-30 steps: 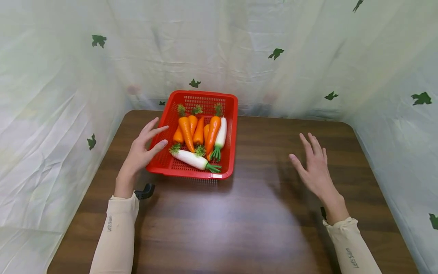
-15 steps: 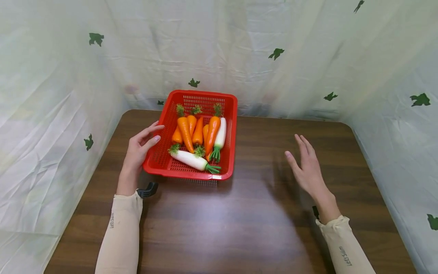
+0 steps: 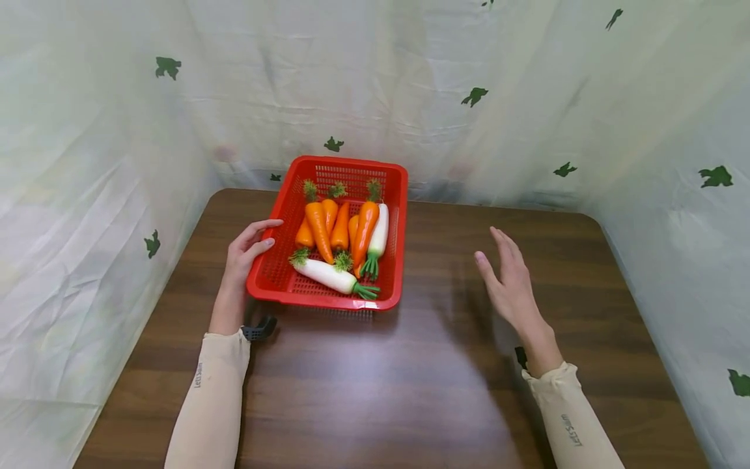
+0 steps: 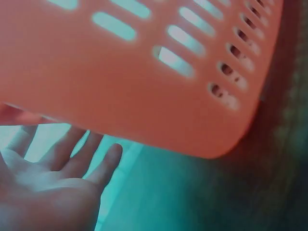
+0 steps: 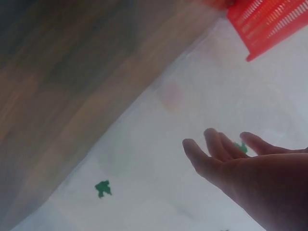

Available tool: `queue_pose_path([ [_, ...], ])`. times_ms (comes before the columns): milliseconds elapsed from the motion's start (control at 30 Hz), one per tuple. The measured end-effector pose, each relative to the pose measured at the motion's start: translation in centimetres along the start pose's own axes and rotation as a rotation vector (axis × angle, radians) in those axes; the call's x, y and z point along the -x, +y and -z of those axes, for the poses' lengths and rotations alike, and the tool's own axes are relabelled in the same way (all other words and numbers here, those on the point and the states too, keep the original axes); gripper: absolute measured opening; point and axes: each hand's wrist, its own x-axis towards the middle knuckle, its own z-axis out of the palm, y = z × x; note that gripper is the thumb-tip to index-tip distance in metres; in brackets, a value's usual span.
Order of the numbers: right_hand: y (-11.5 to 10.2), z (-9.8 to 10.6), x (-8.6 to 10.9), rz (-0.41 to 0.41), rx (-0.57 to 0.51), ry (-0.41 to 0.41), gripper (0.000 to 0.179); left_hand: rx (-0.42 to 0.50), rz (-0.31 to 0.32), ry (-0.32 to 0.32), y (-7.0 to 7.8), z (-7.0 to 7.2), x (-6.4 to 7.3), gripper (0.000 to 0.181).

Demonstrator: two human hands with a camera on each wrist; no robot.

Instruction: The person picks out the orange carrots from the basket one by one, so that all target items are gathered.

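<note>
A red plastic basket [image 3: 400,260] stands at the back left of the table. Inside lie several orange carrots [image 3: 318,221] with leafy tops and two white radishes [image 3: 325,273] with green stems. My left hand [image 3: 239,262] is at the basket's left rim, its thumb and index finger reaching over the edge. In the left wrist view its fingers are spread, some partly hidden behind the basket wall [image 4: 96,86]; contact is hard to judge. Over the right side of the table, my right hand [image 3: 511,286] hovers with fingers extended, holding nothing.
The brown wooden table [image 3: 351,404] has a white curtain [image 3: 375,78] with green leaf-like patches along its back and sides. A dark strap [image 3: 260,328] sits on my left wrist.
My left hand has come down onto the basket's left rim, its fingers drawing closer together. My right hand has drifted left, toward the basket. The basket and vegetables stay in place.
</note>
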Motion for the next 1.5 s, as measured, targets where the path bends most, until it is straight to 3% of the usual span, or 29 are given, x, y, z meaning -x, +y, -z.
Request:
queue_pose_path([
  [200, -1.2, -1.0, -1.4, 0.008, -0.037, 0.016, 0.066, -0.009, -0.035, 0.002, -0.5, 0.1, -0.1, 0.04],
  [533, -1.8, -2.3, -2.5, -0.038, -0.12, 0.078, 0.065, -0.018, -0.04, -0.007, -0.7, 0.3, 0.0, 0.04],
  [967, -3.1, -2.3, -3.3, -0.083, -0.203, 0.077, 0.064, 0.004, -0.071, -0.004, -1.2, 0.2, 0.0, 0.04],
  [1333, -5.4, -4.1, -4.5, -0.078, -0.255, 0.059, 0.058, 0.021, -0.09, 0.016, -1.9, 0.3, 0.3, 0.038],
  [1500, -5.8, -4.1, -4.7, -0.074, -0.252, 0.053, 0.058, 0.024, -0.114, 0.013, -1.8, 0.0, -0.4, 0.039],
])
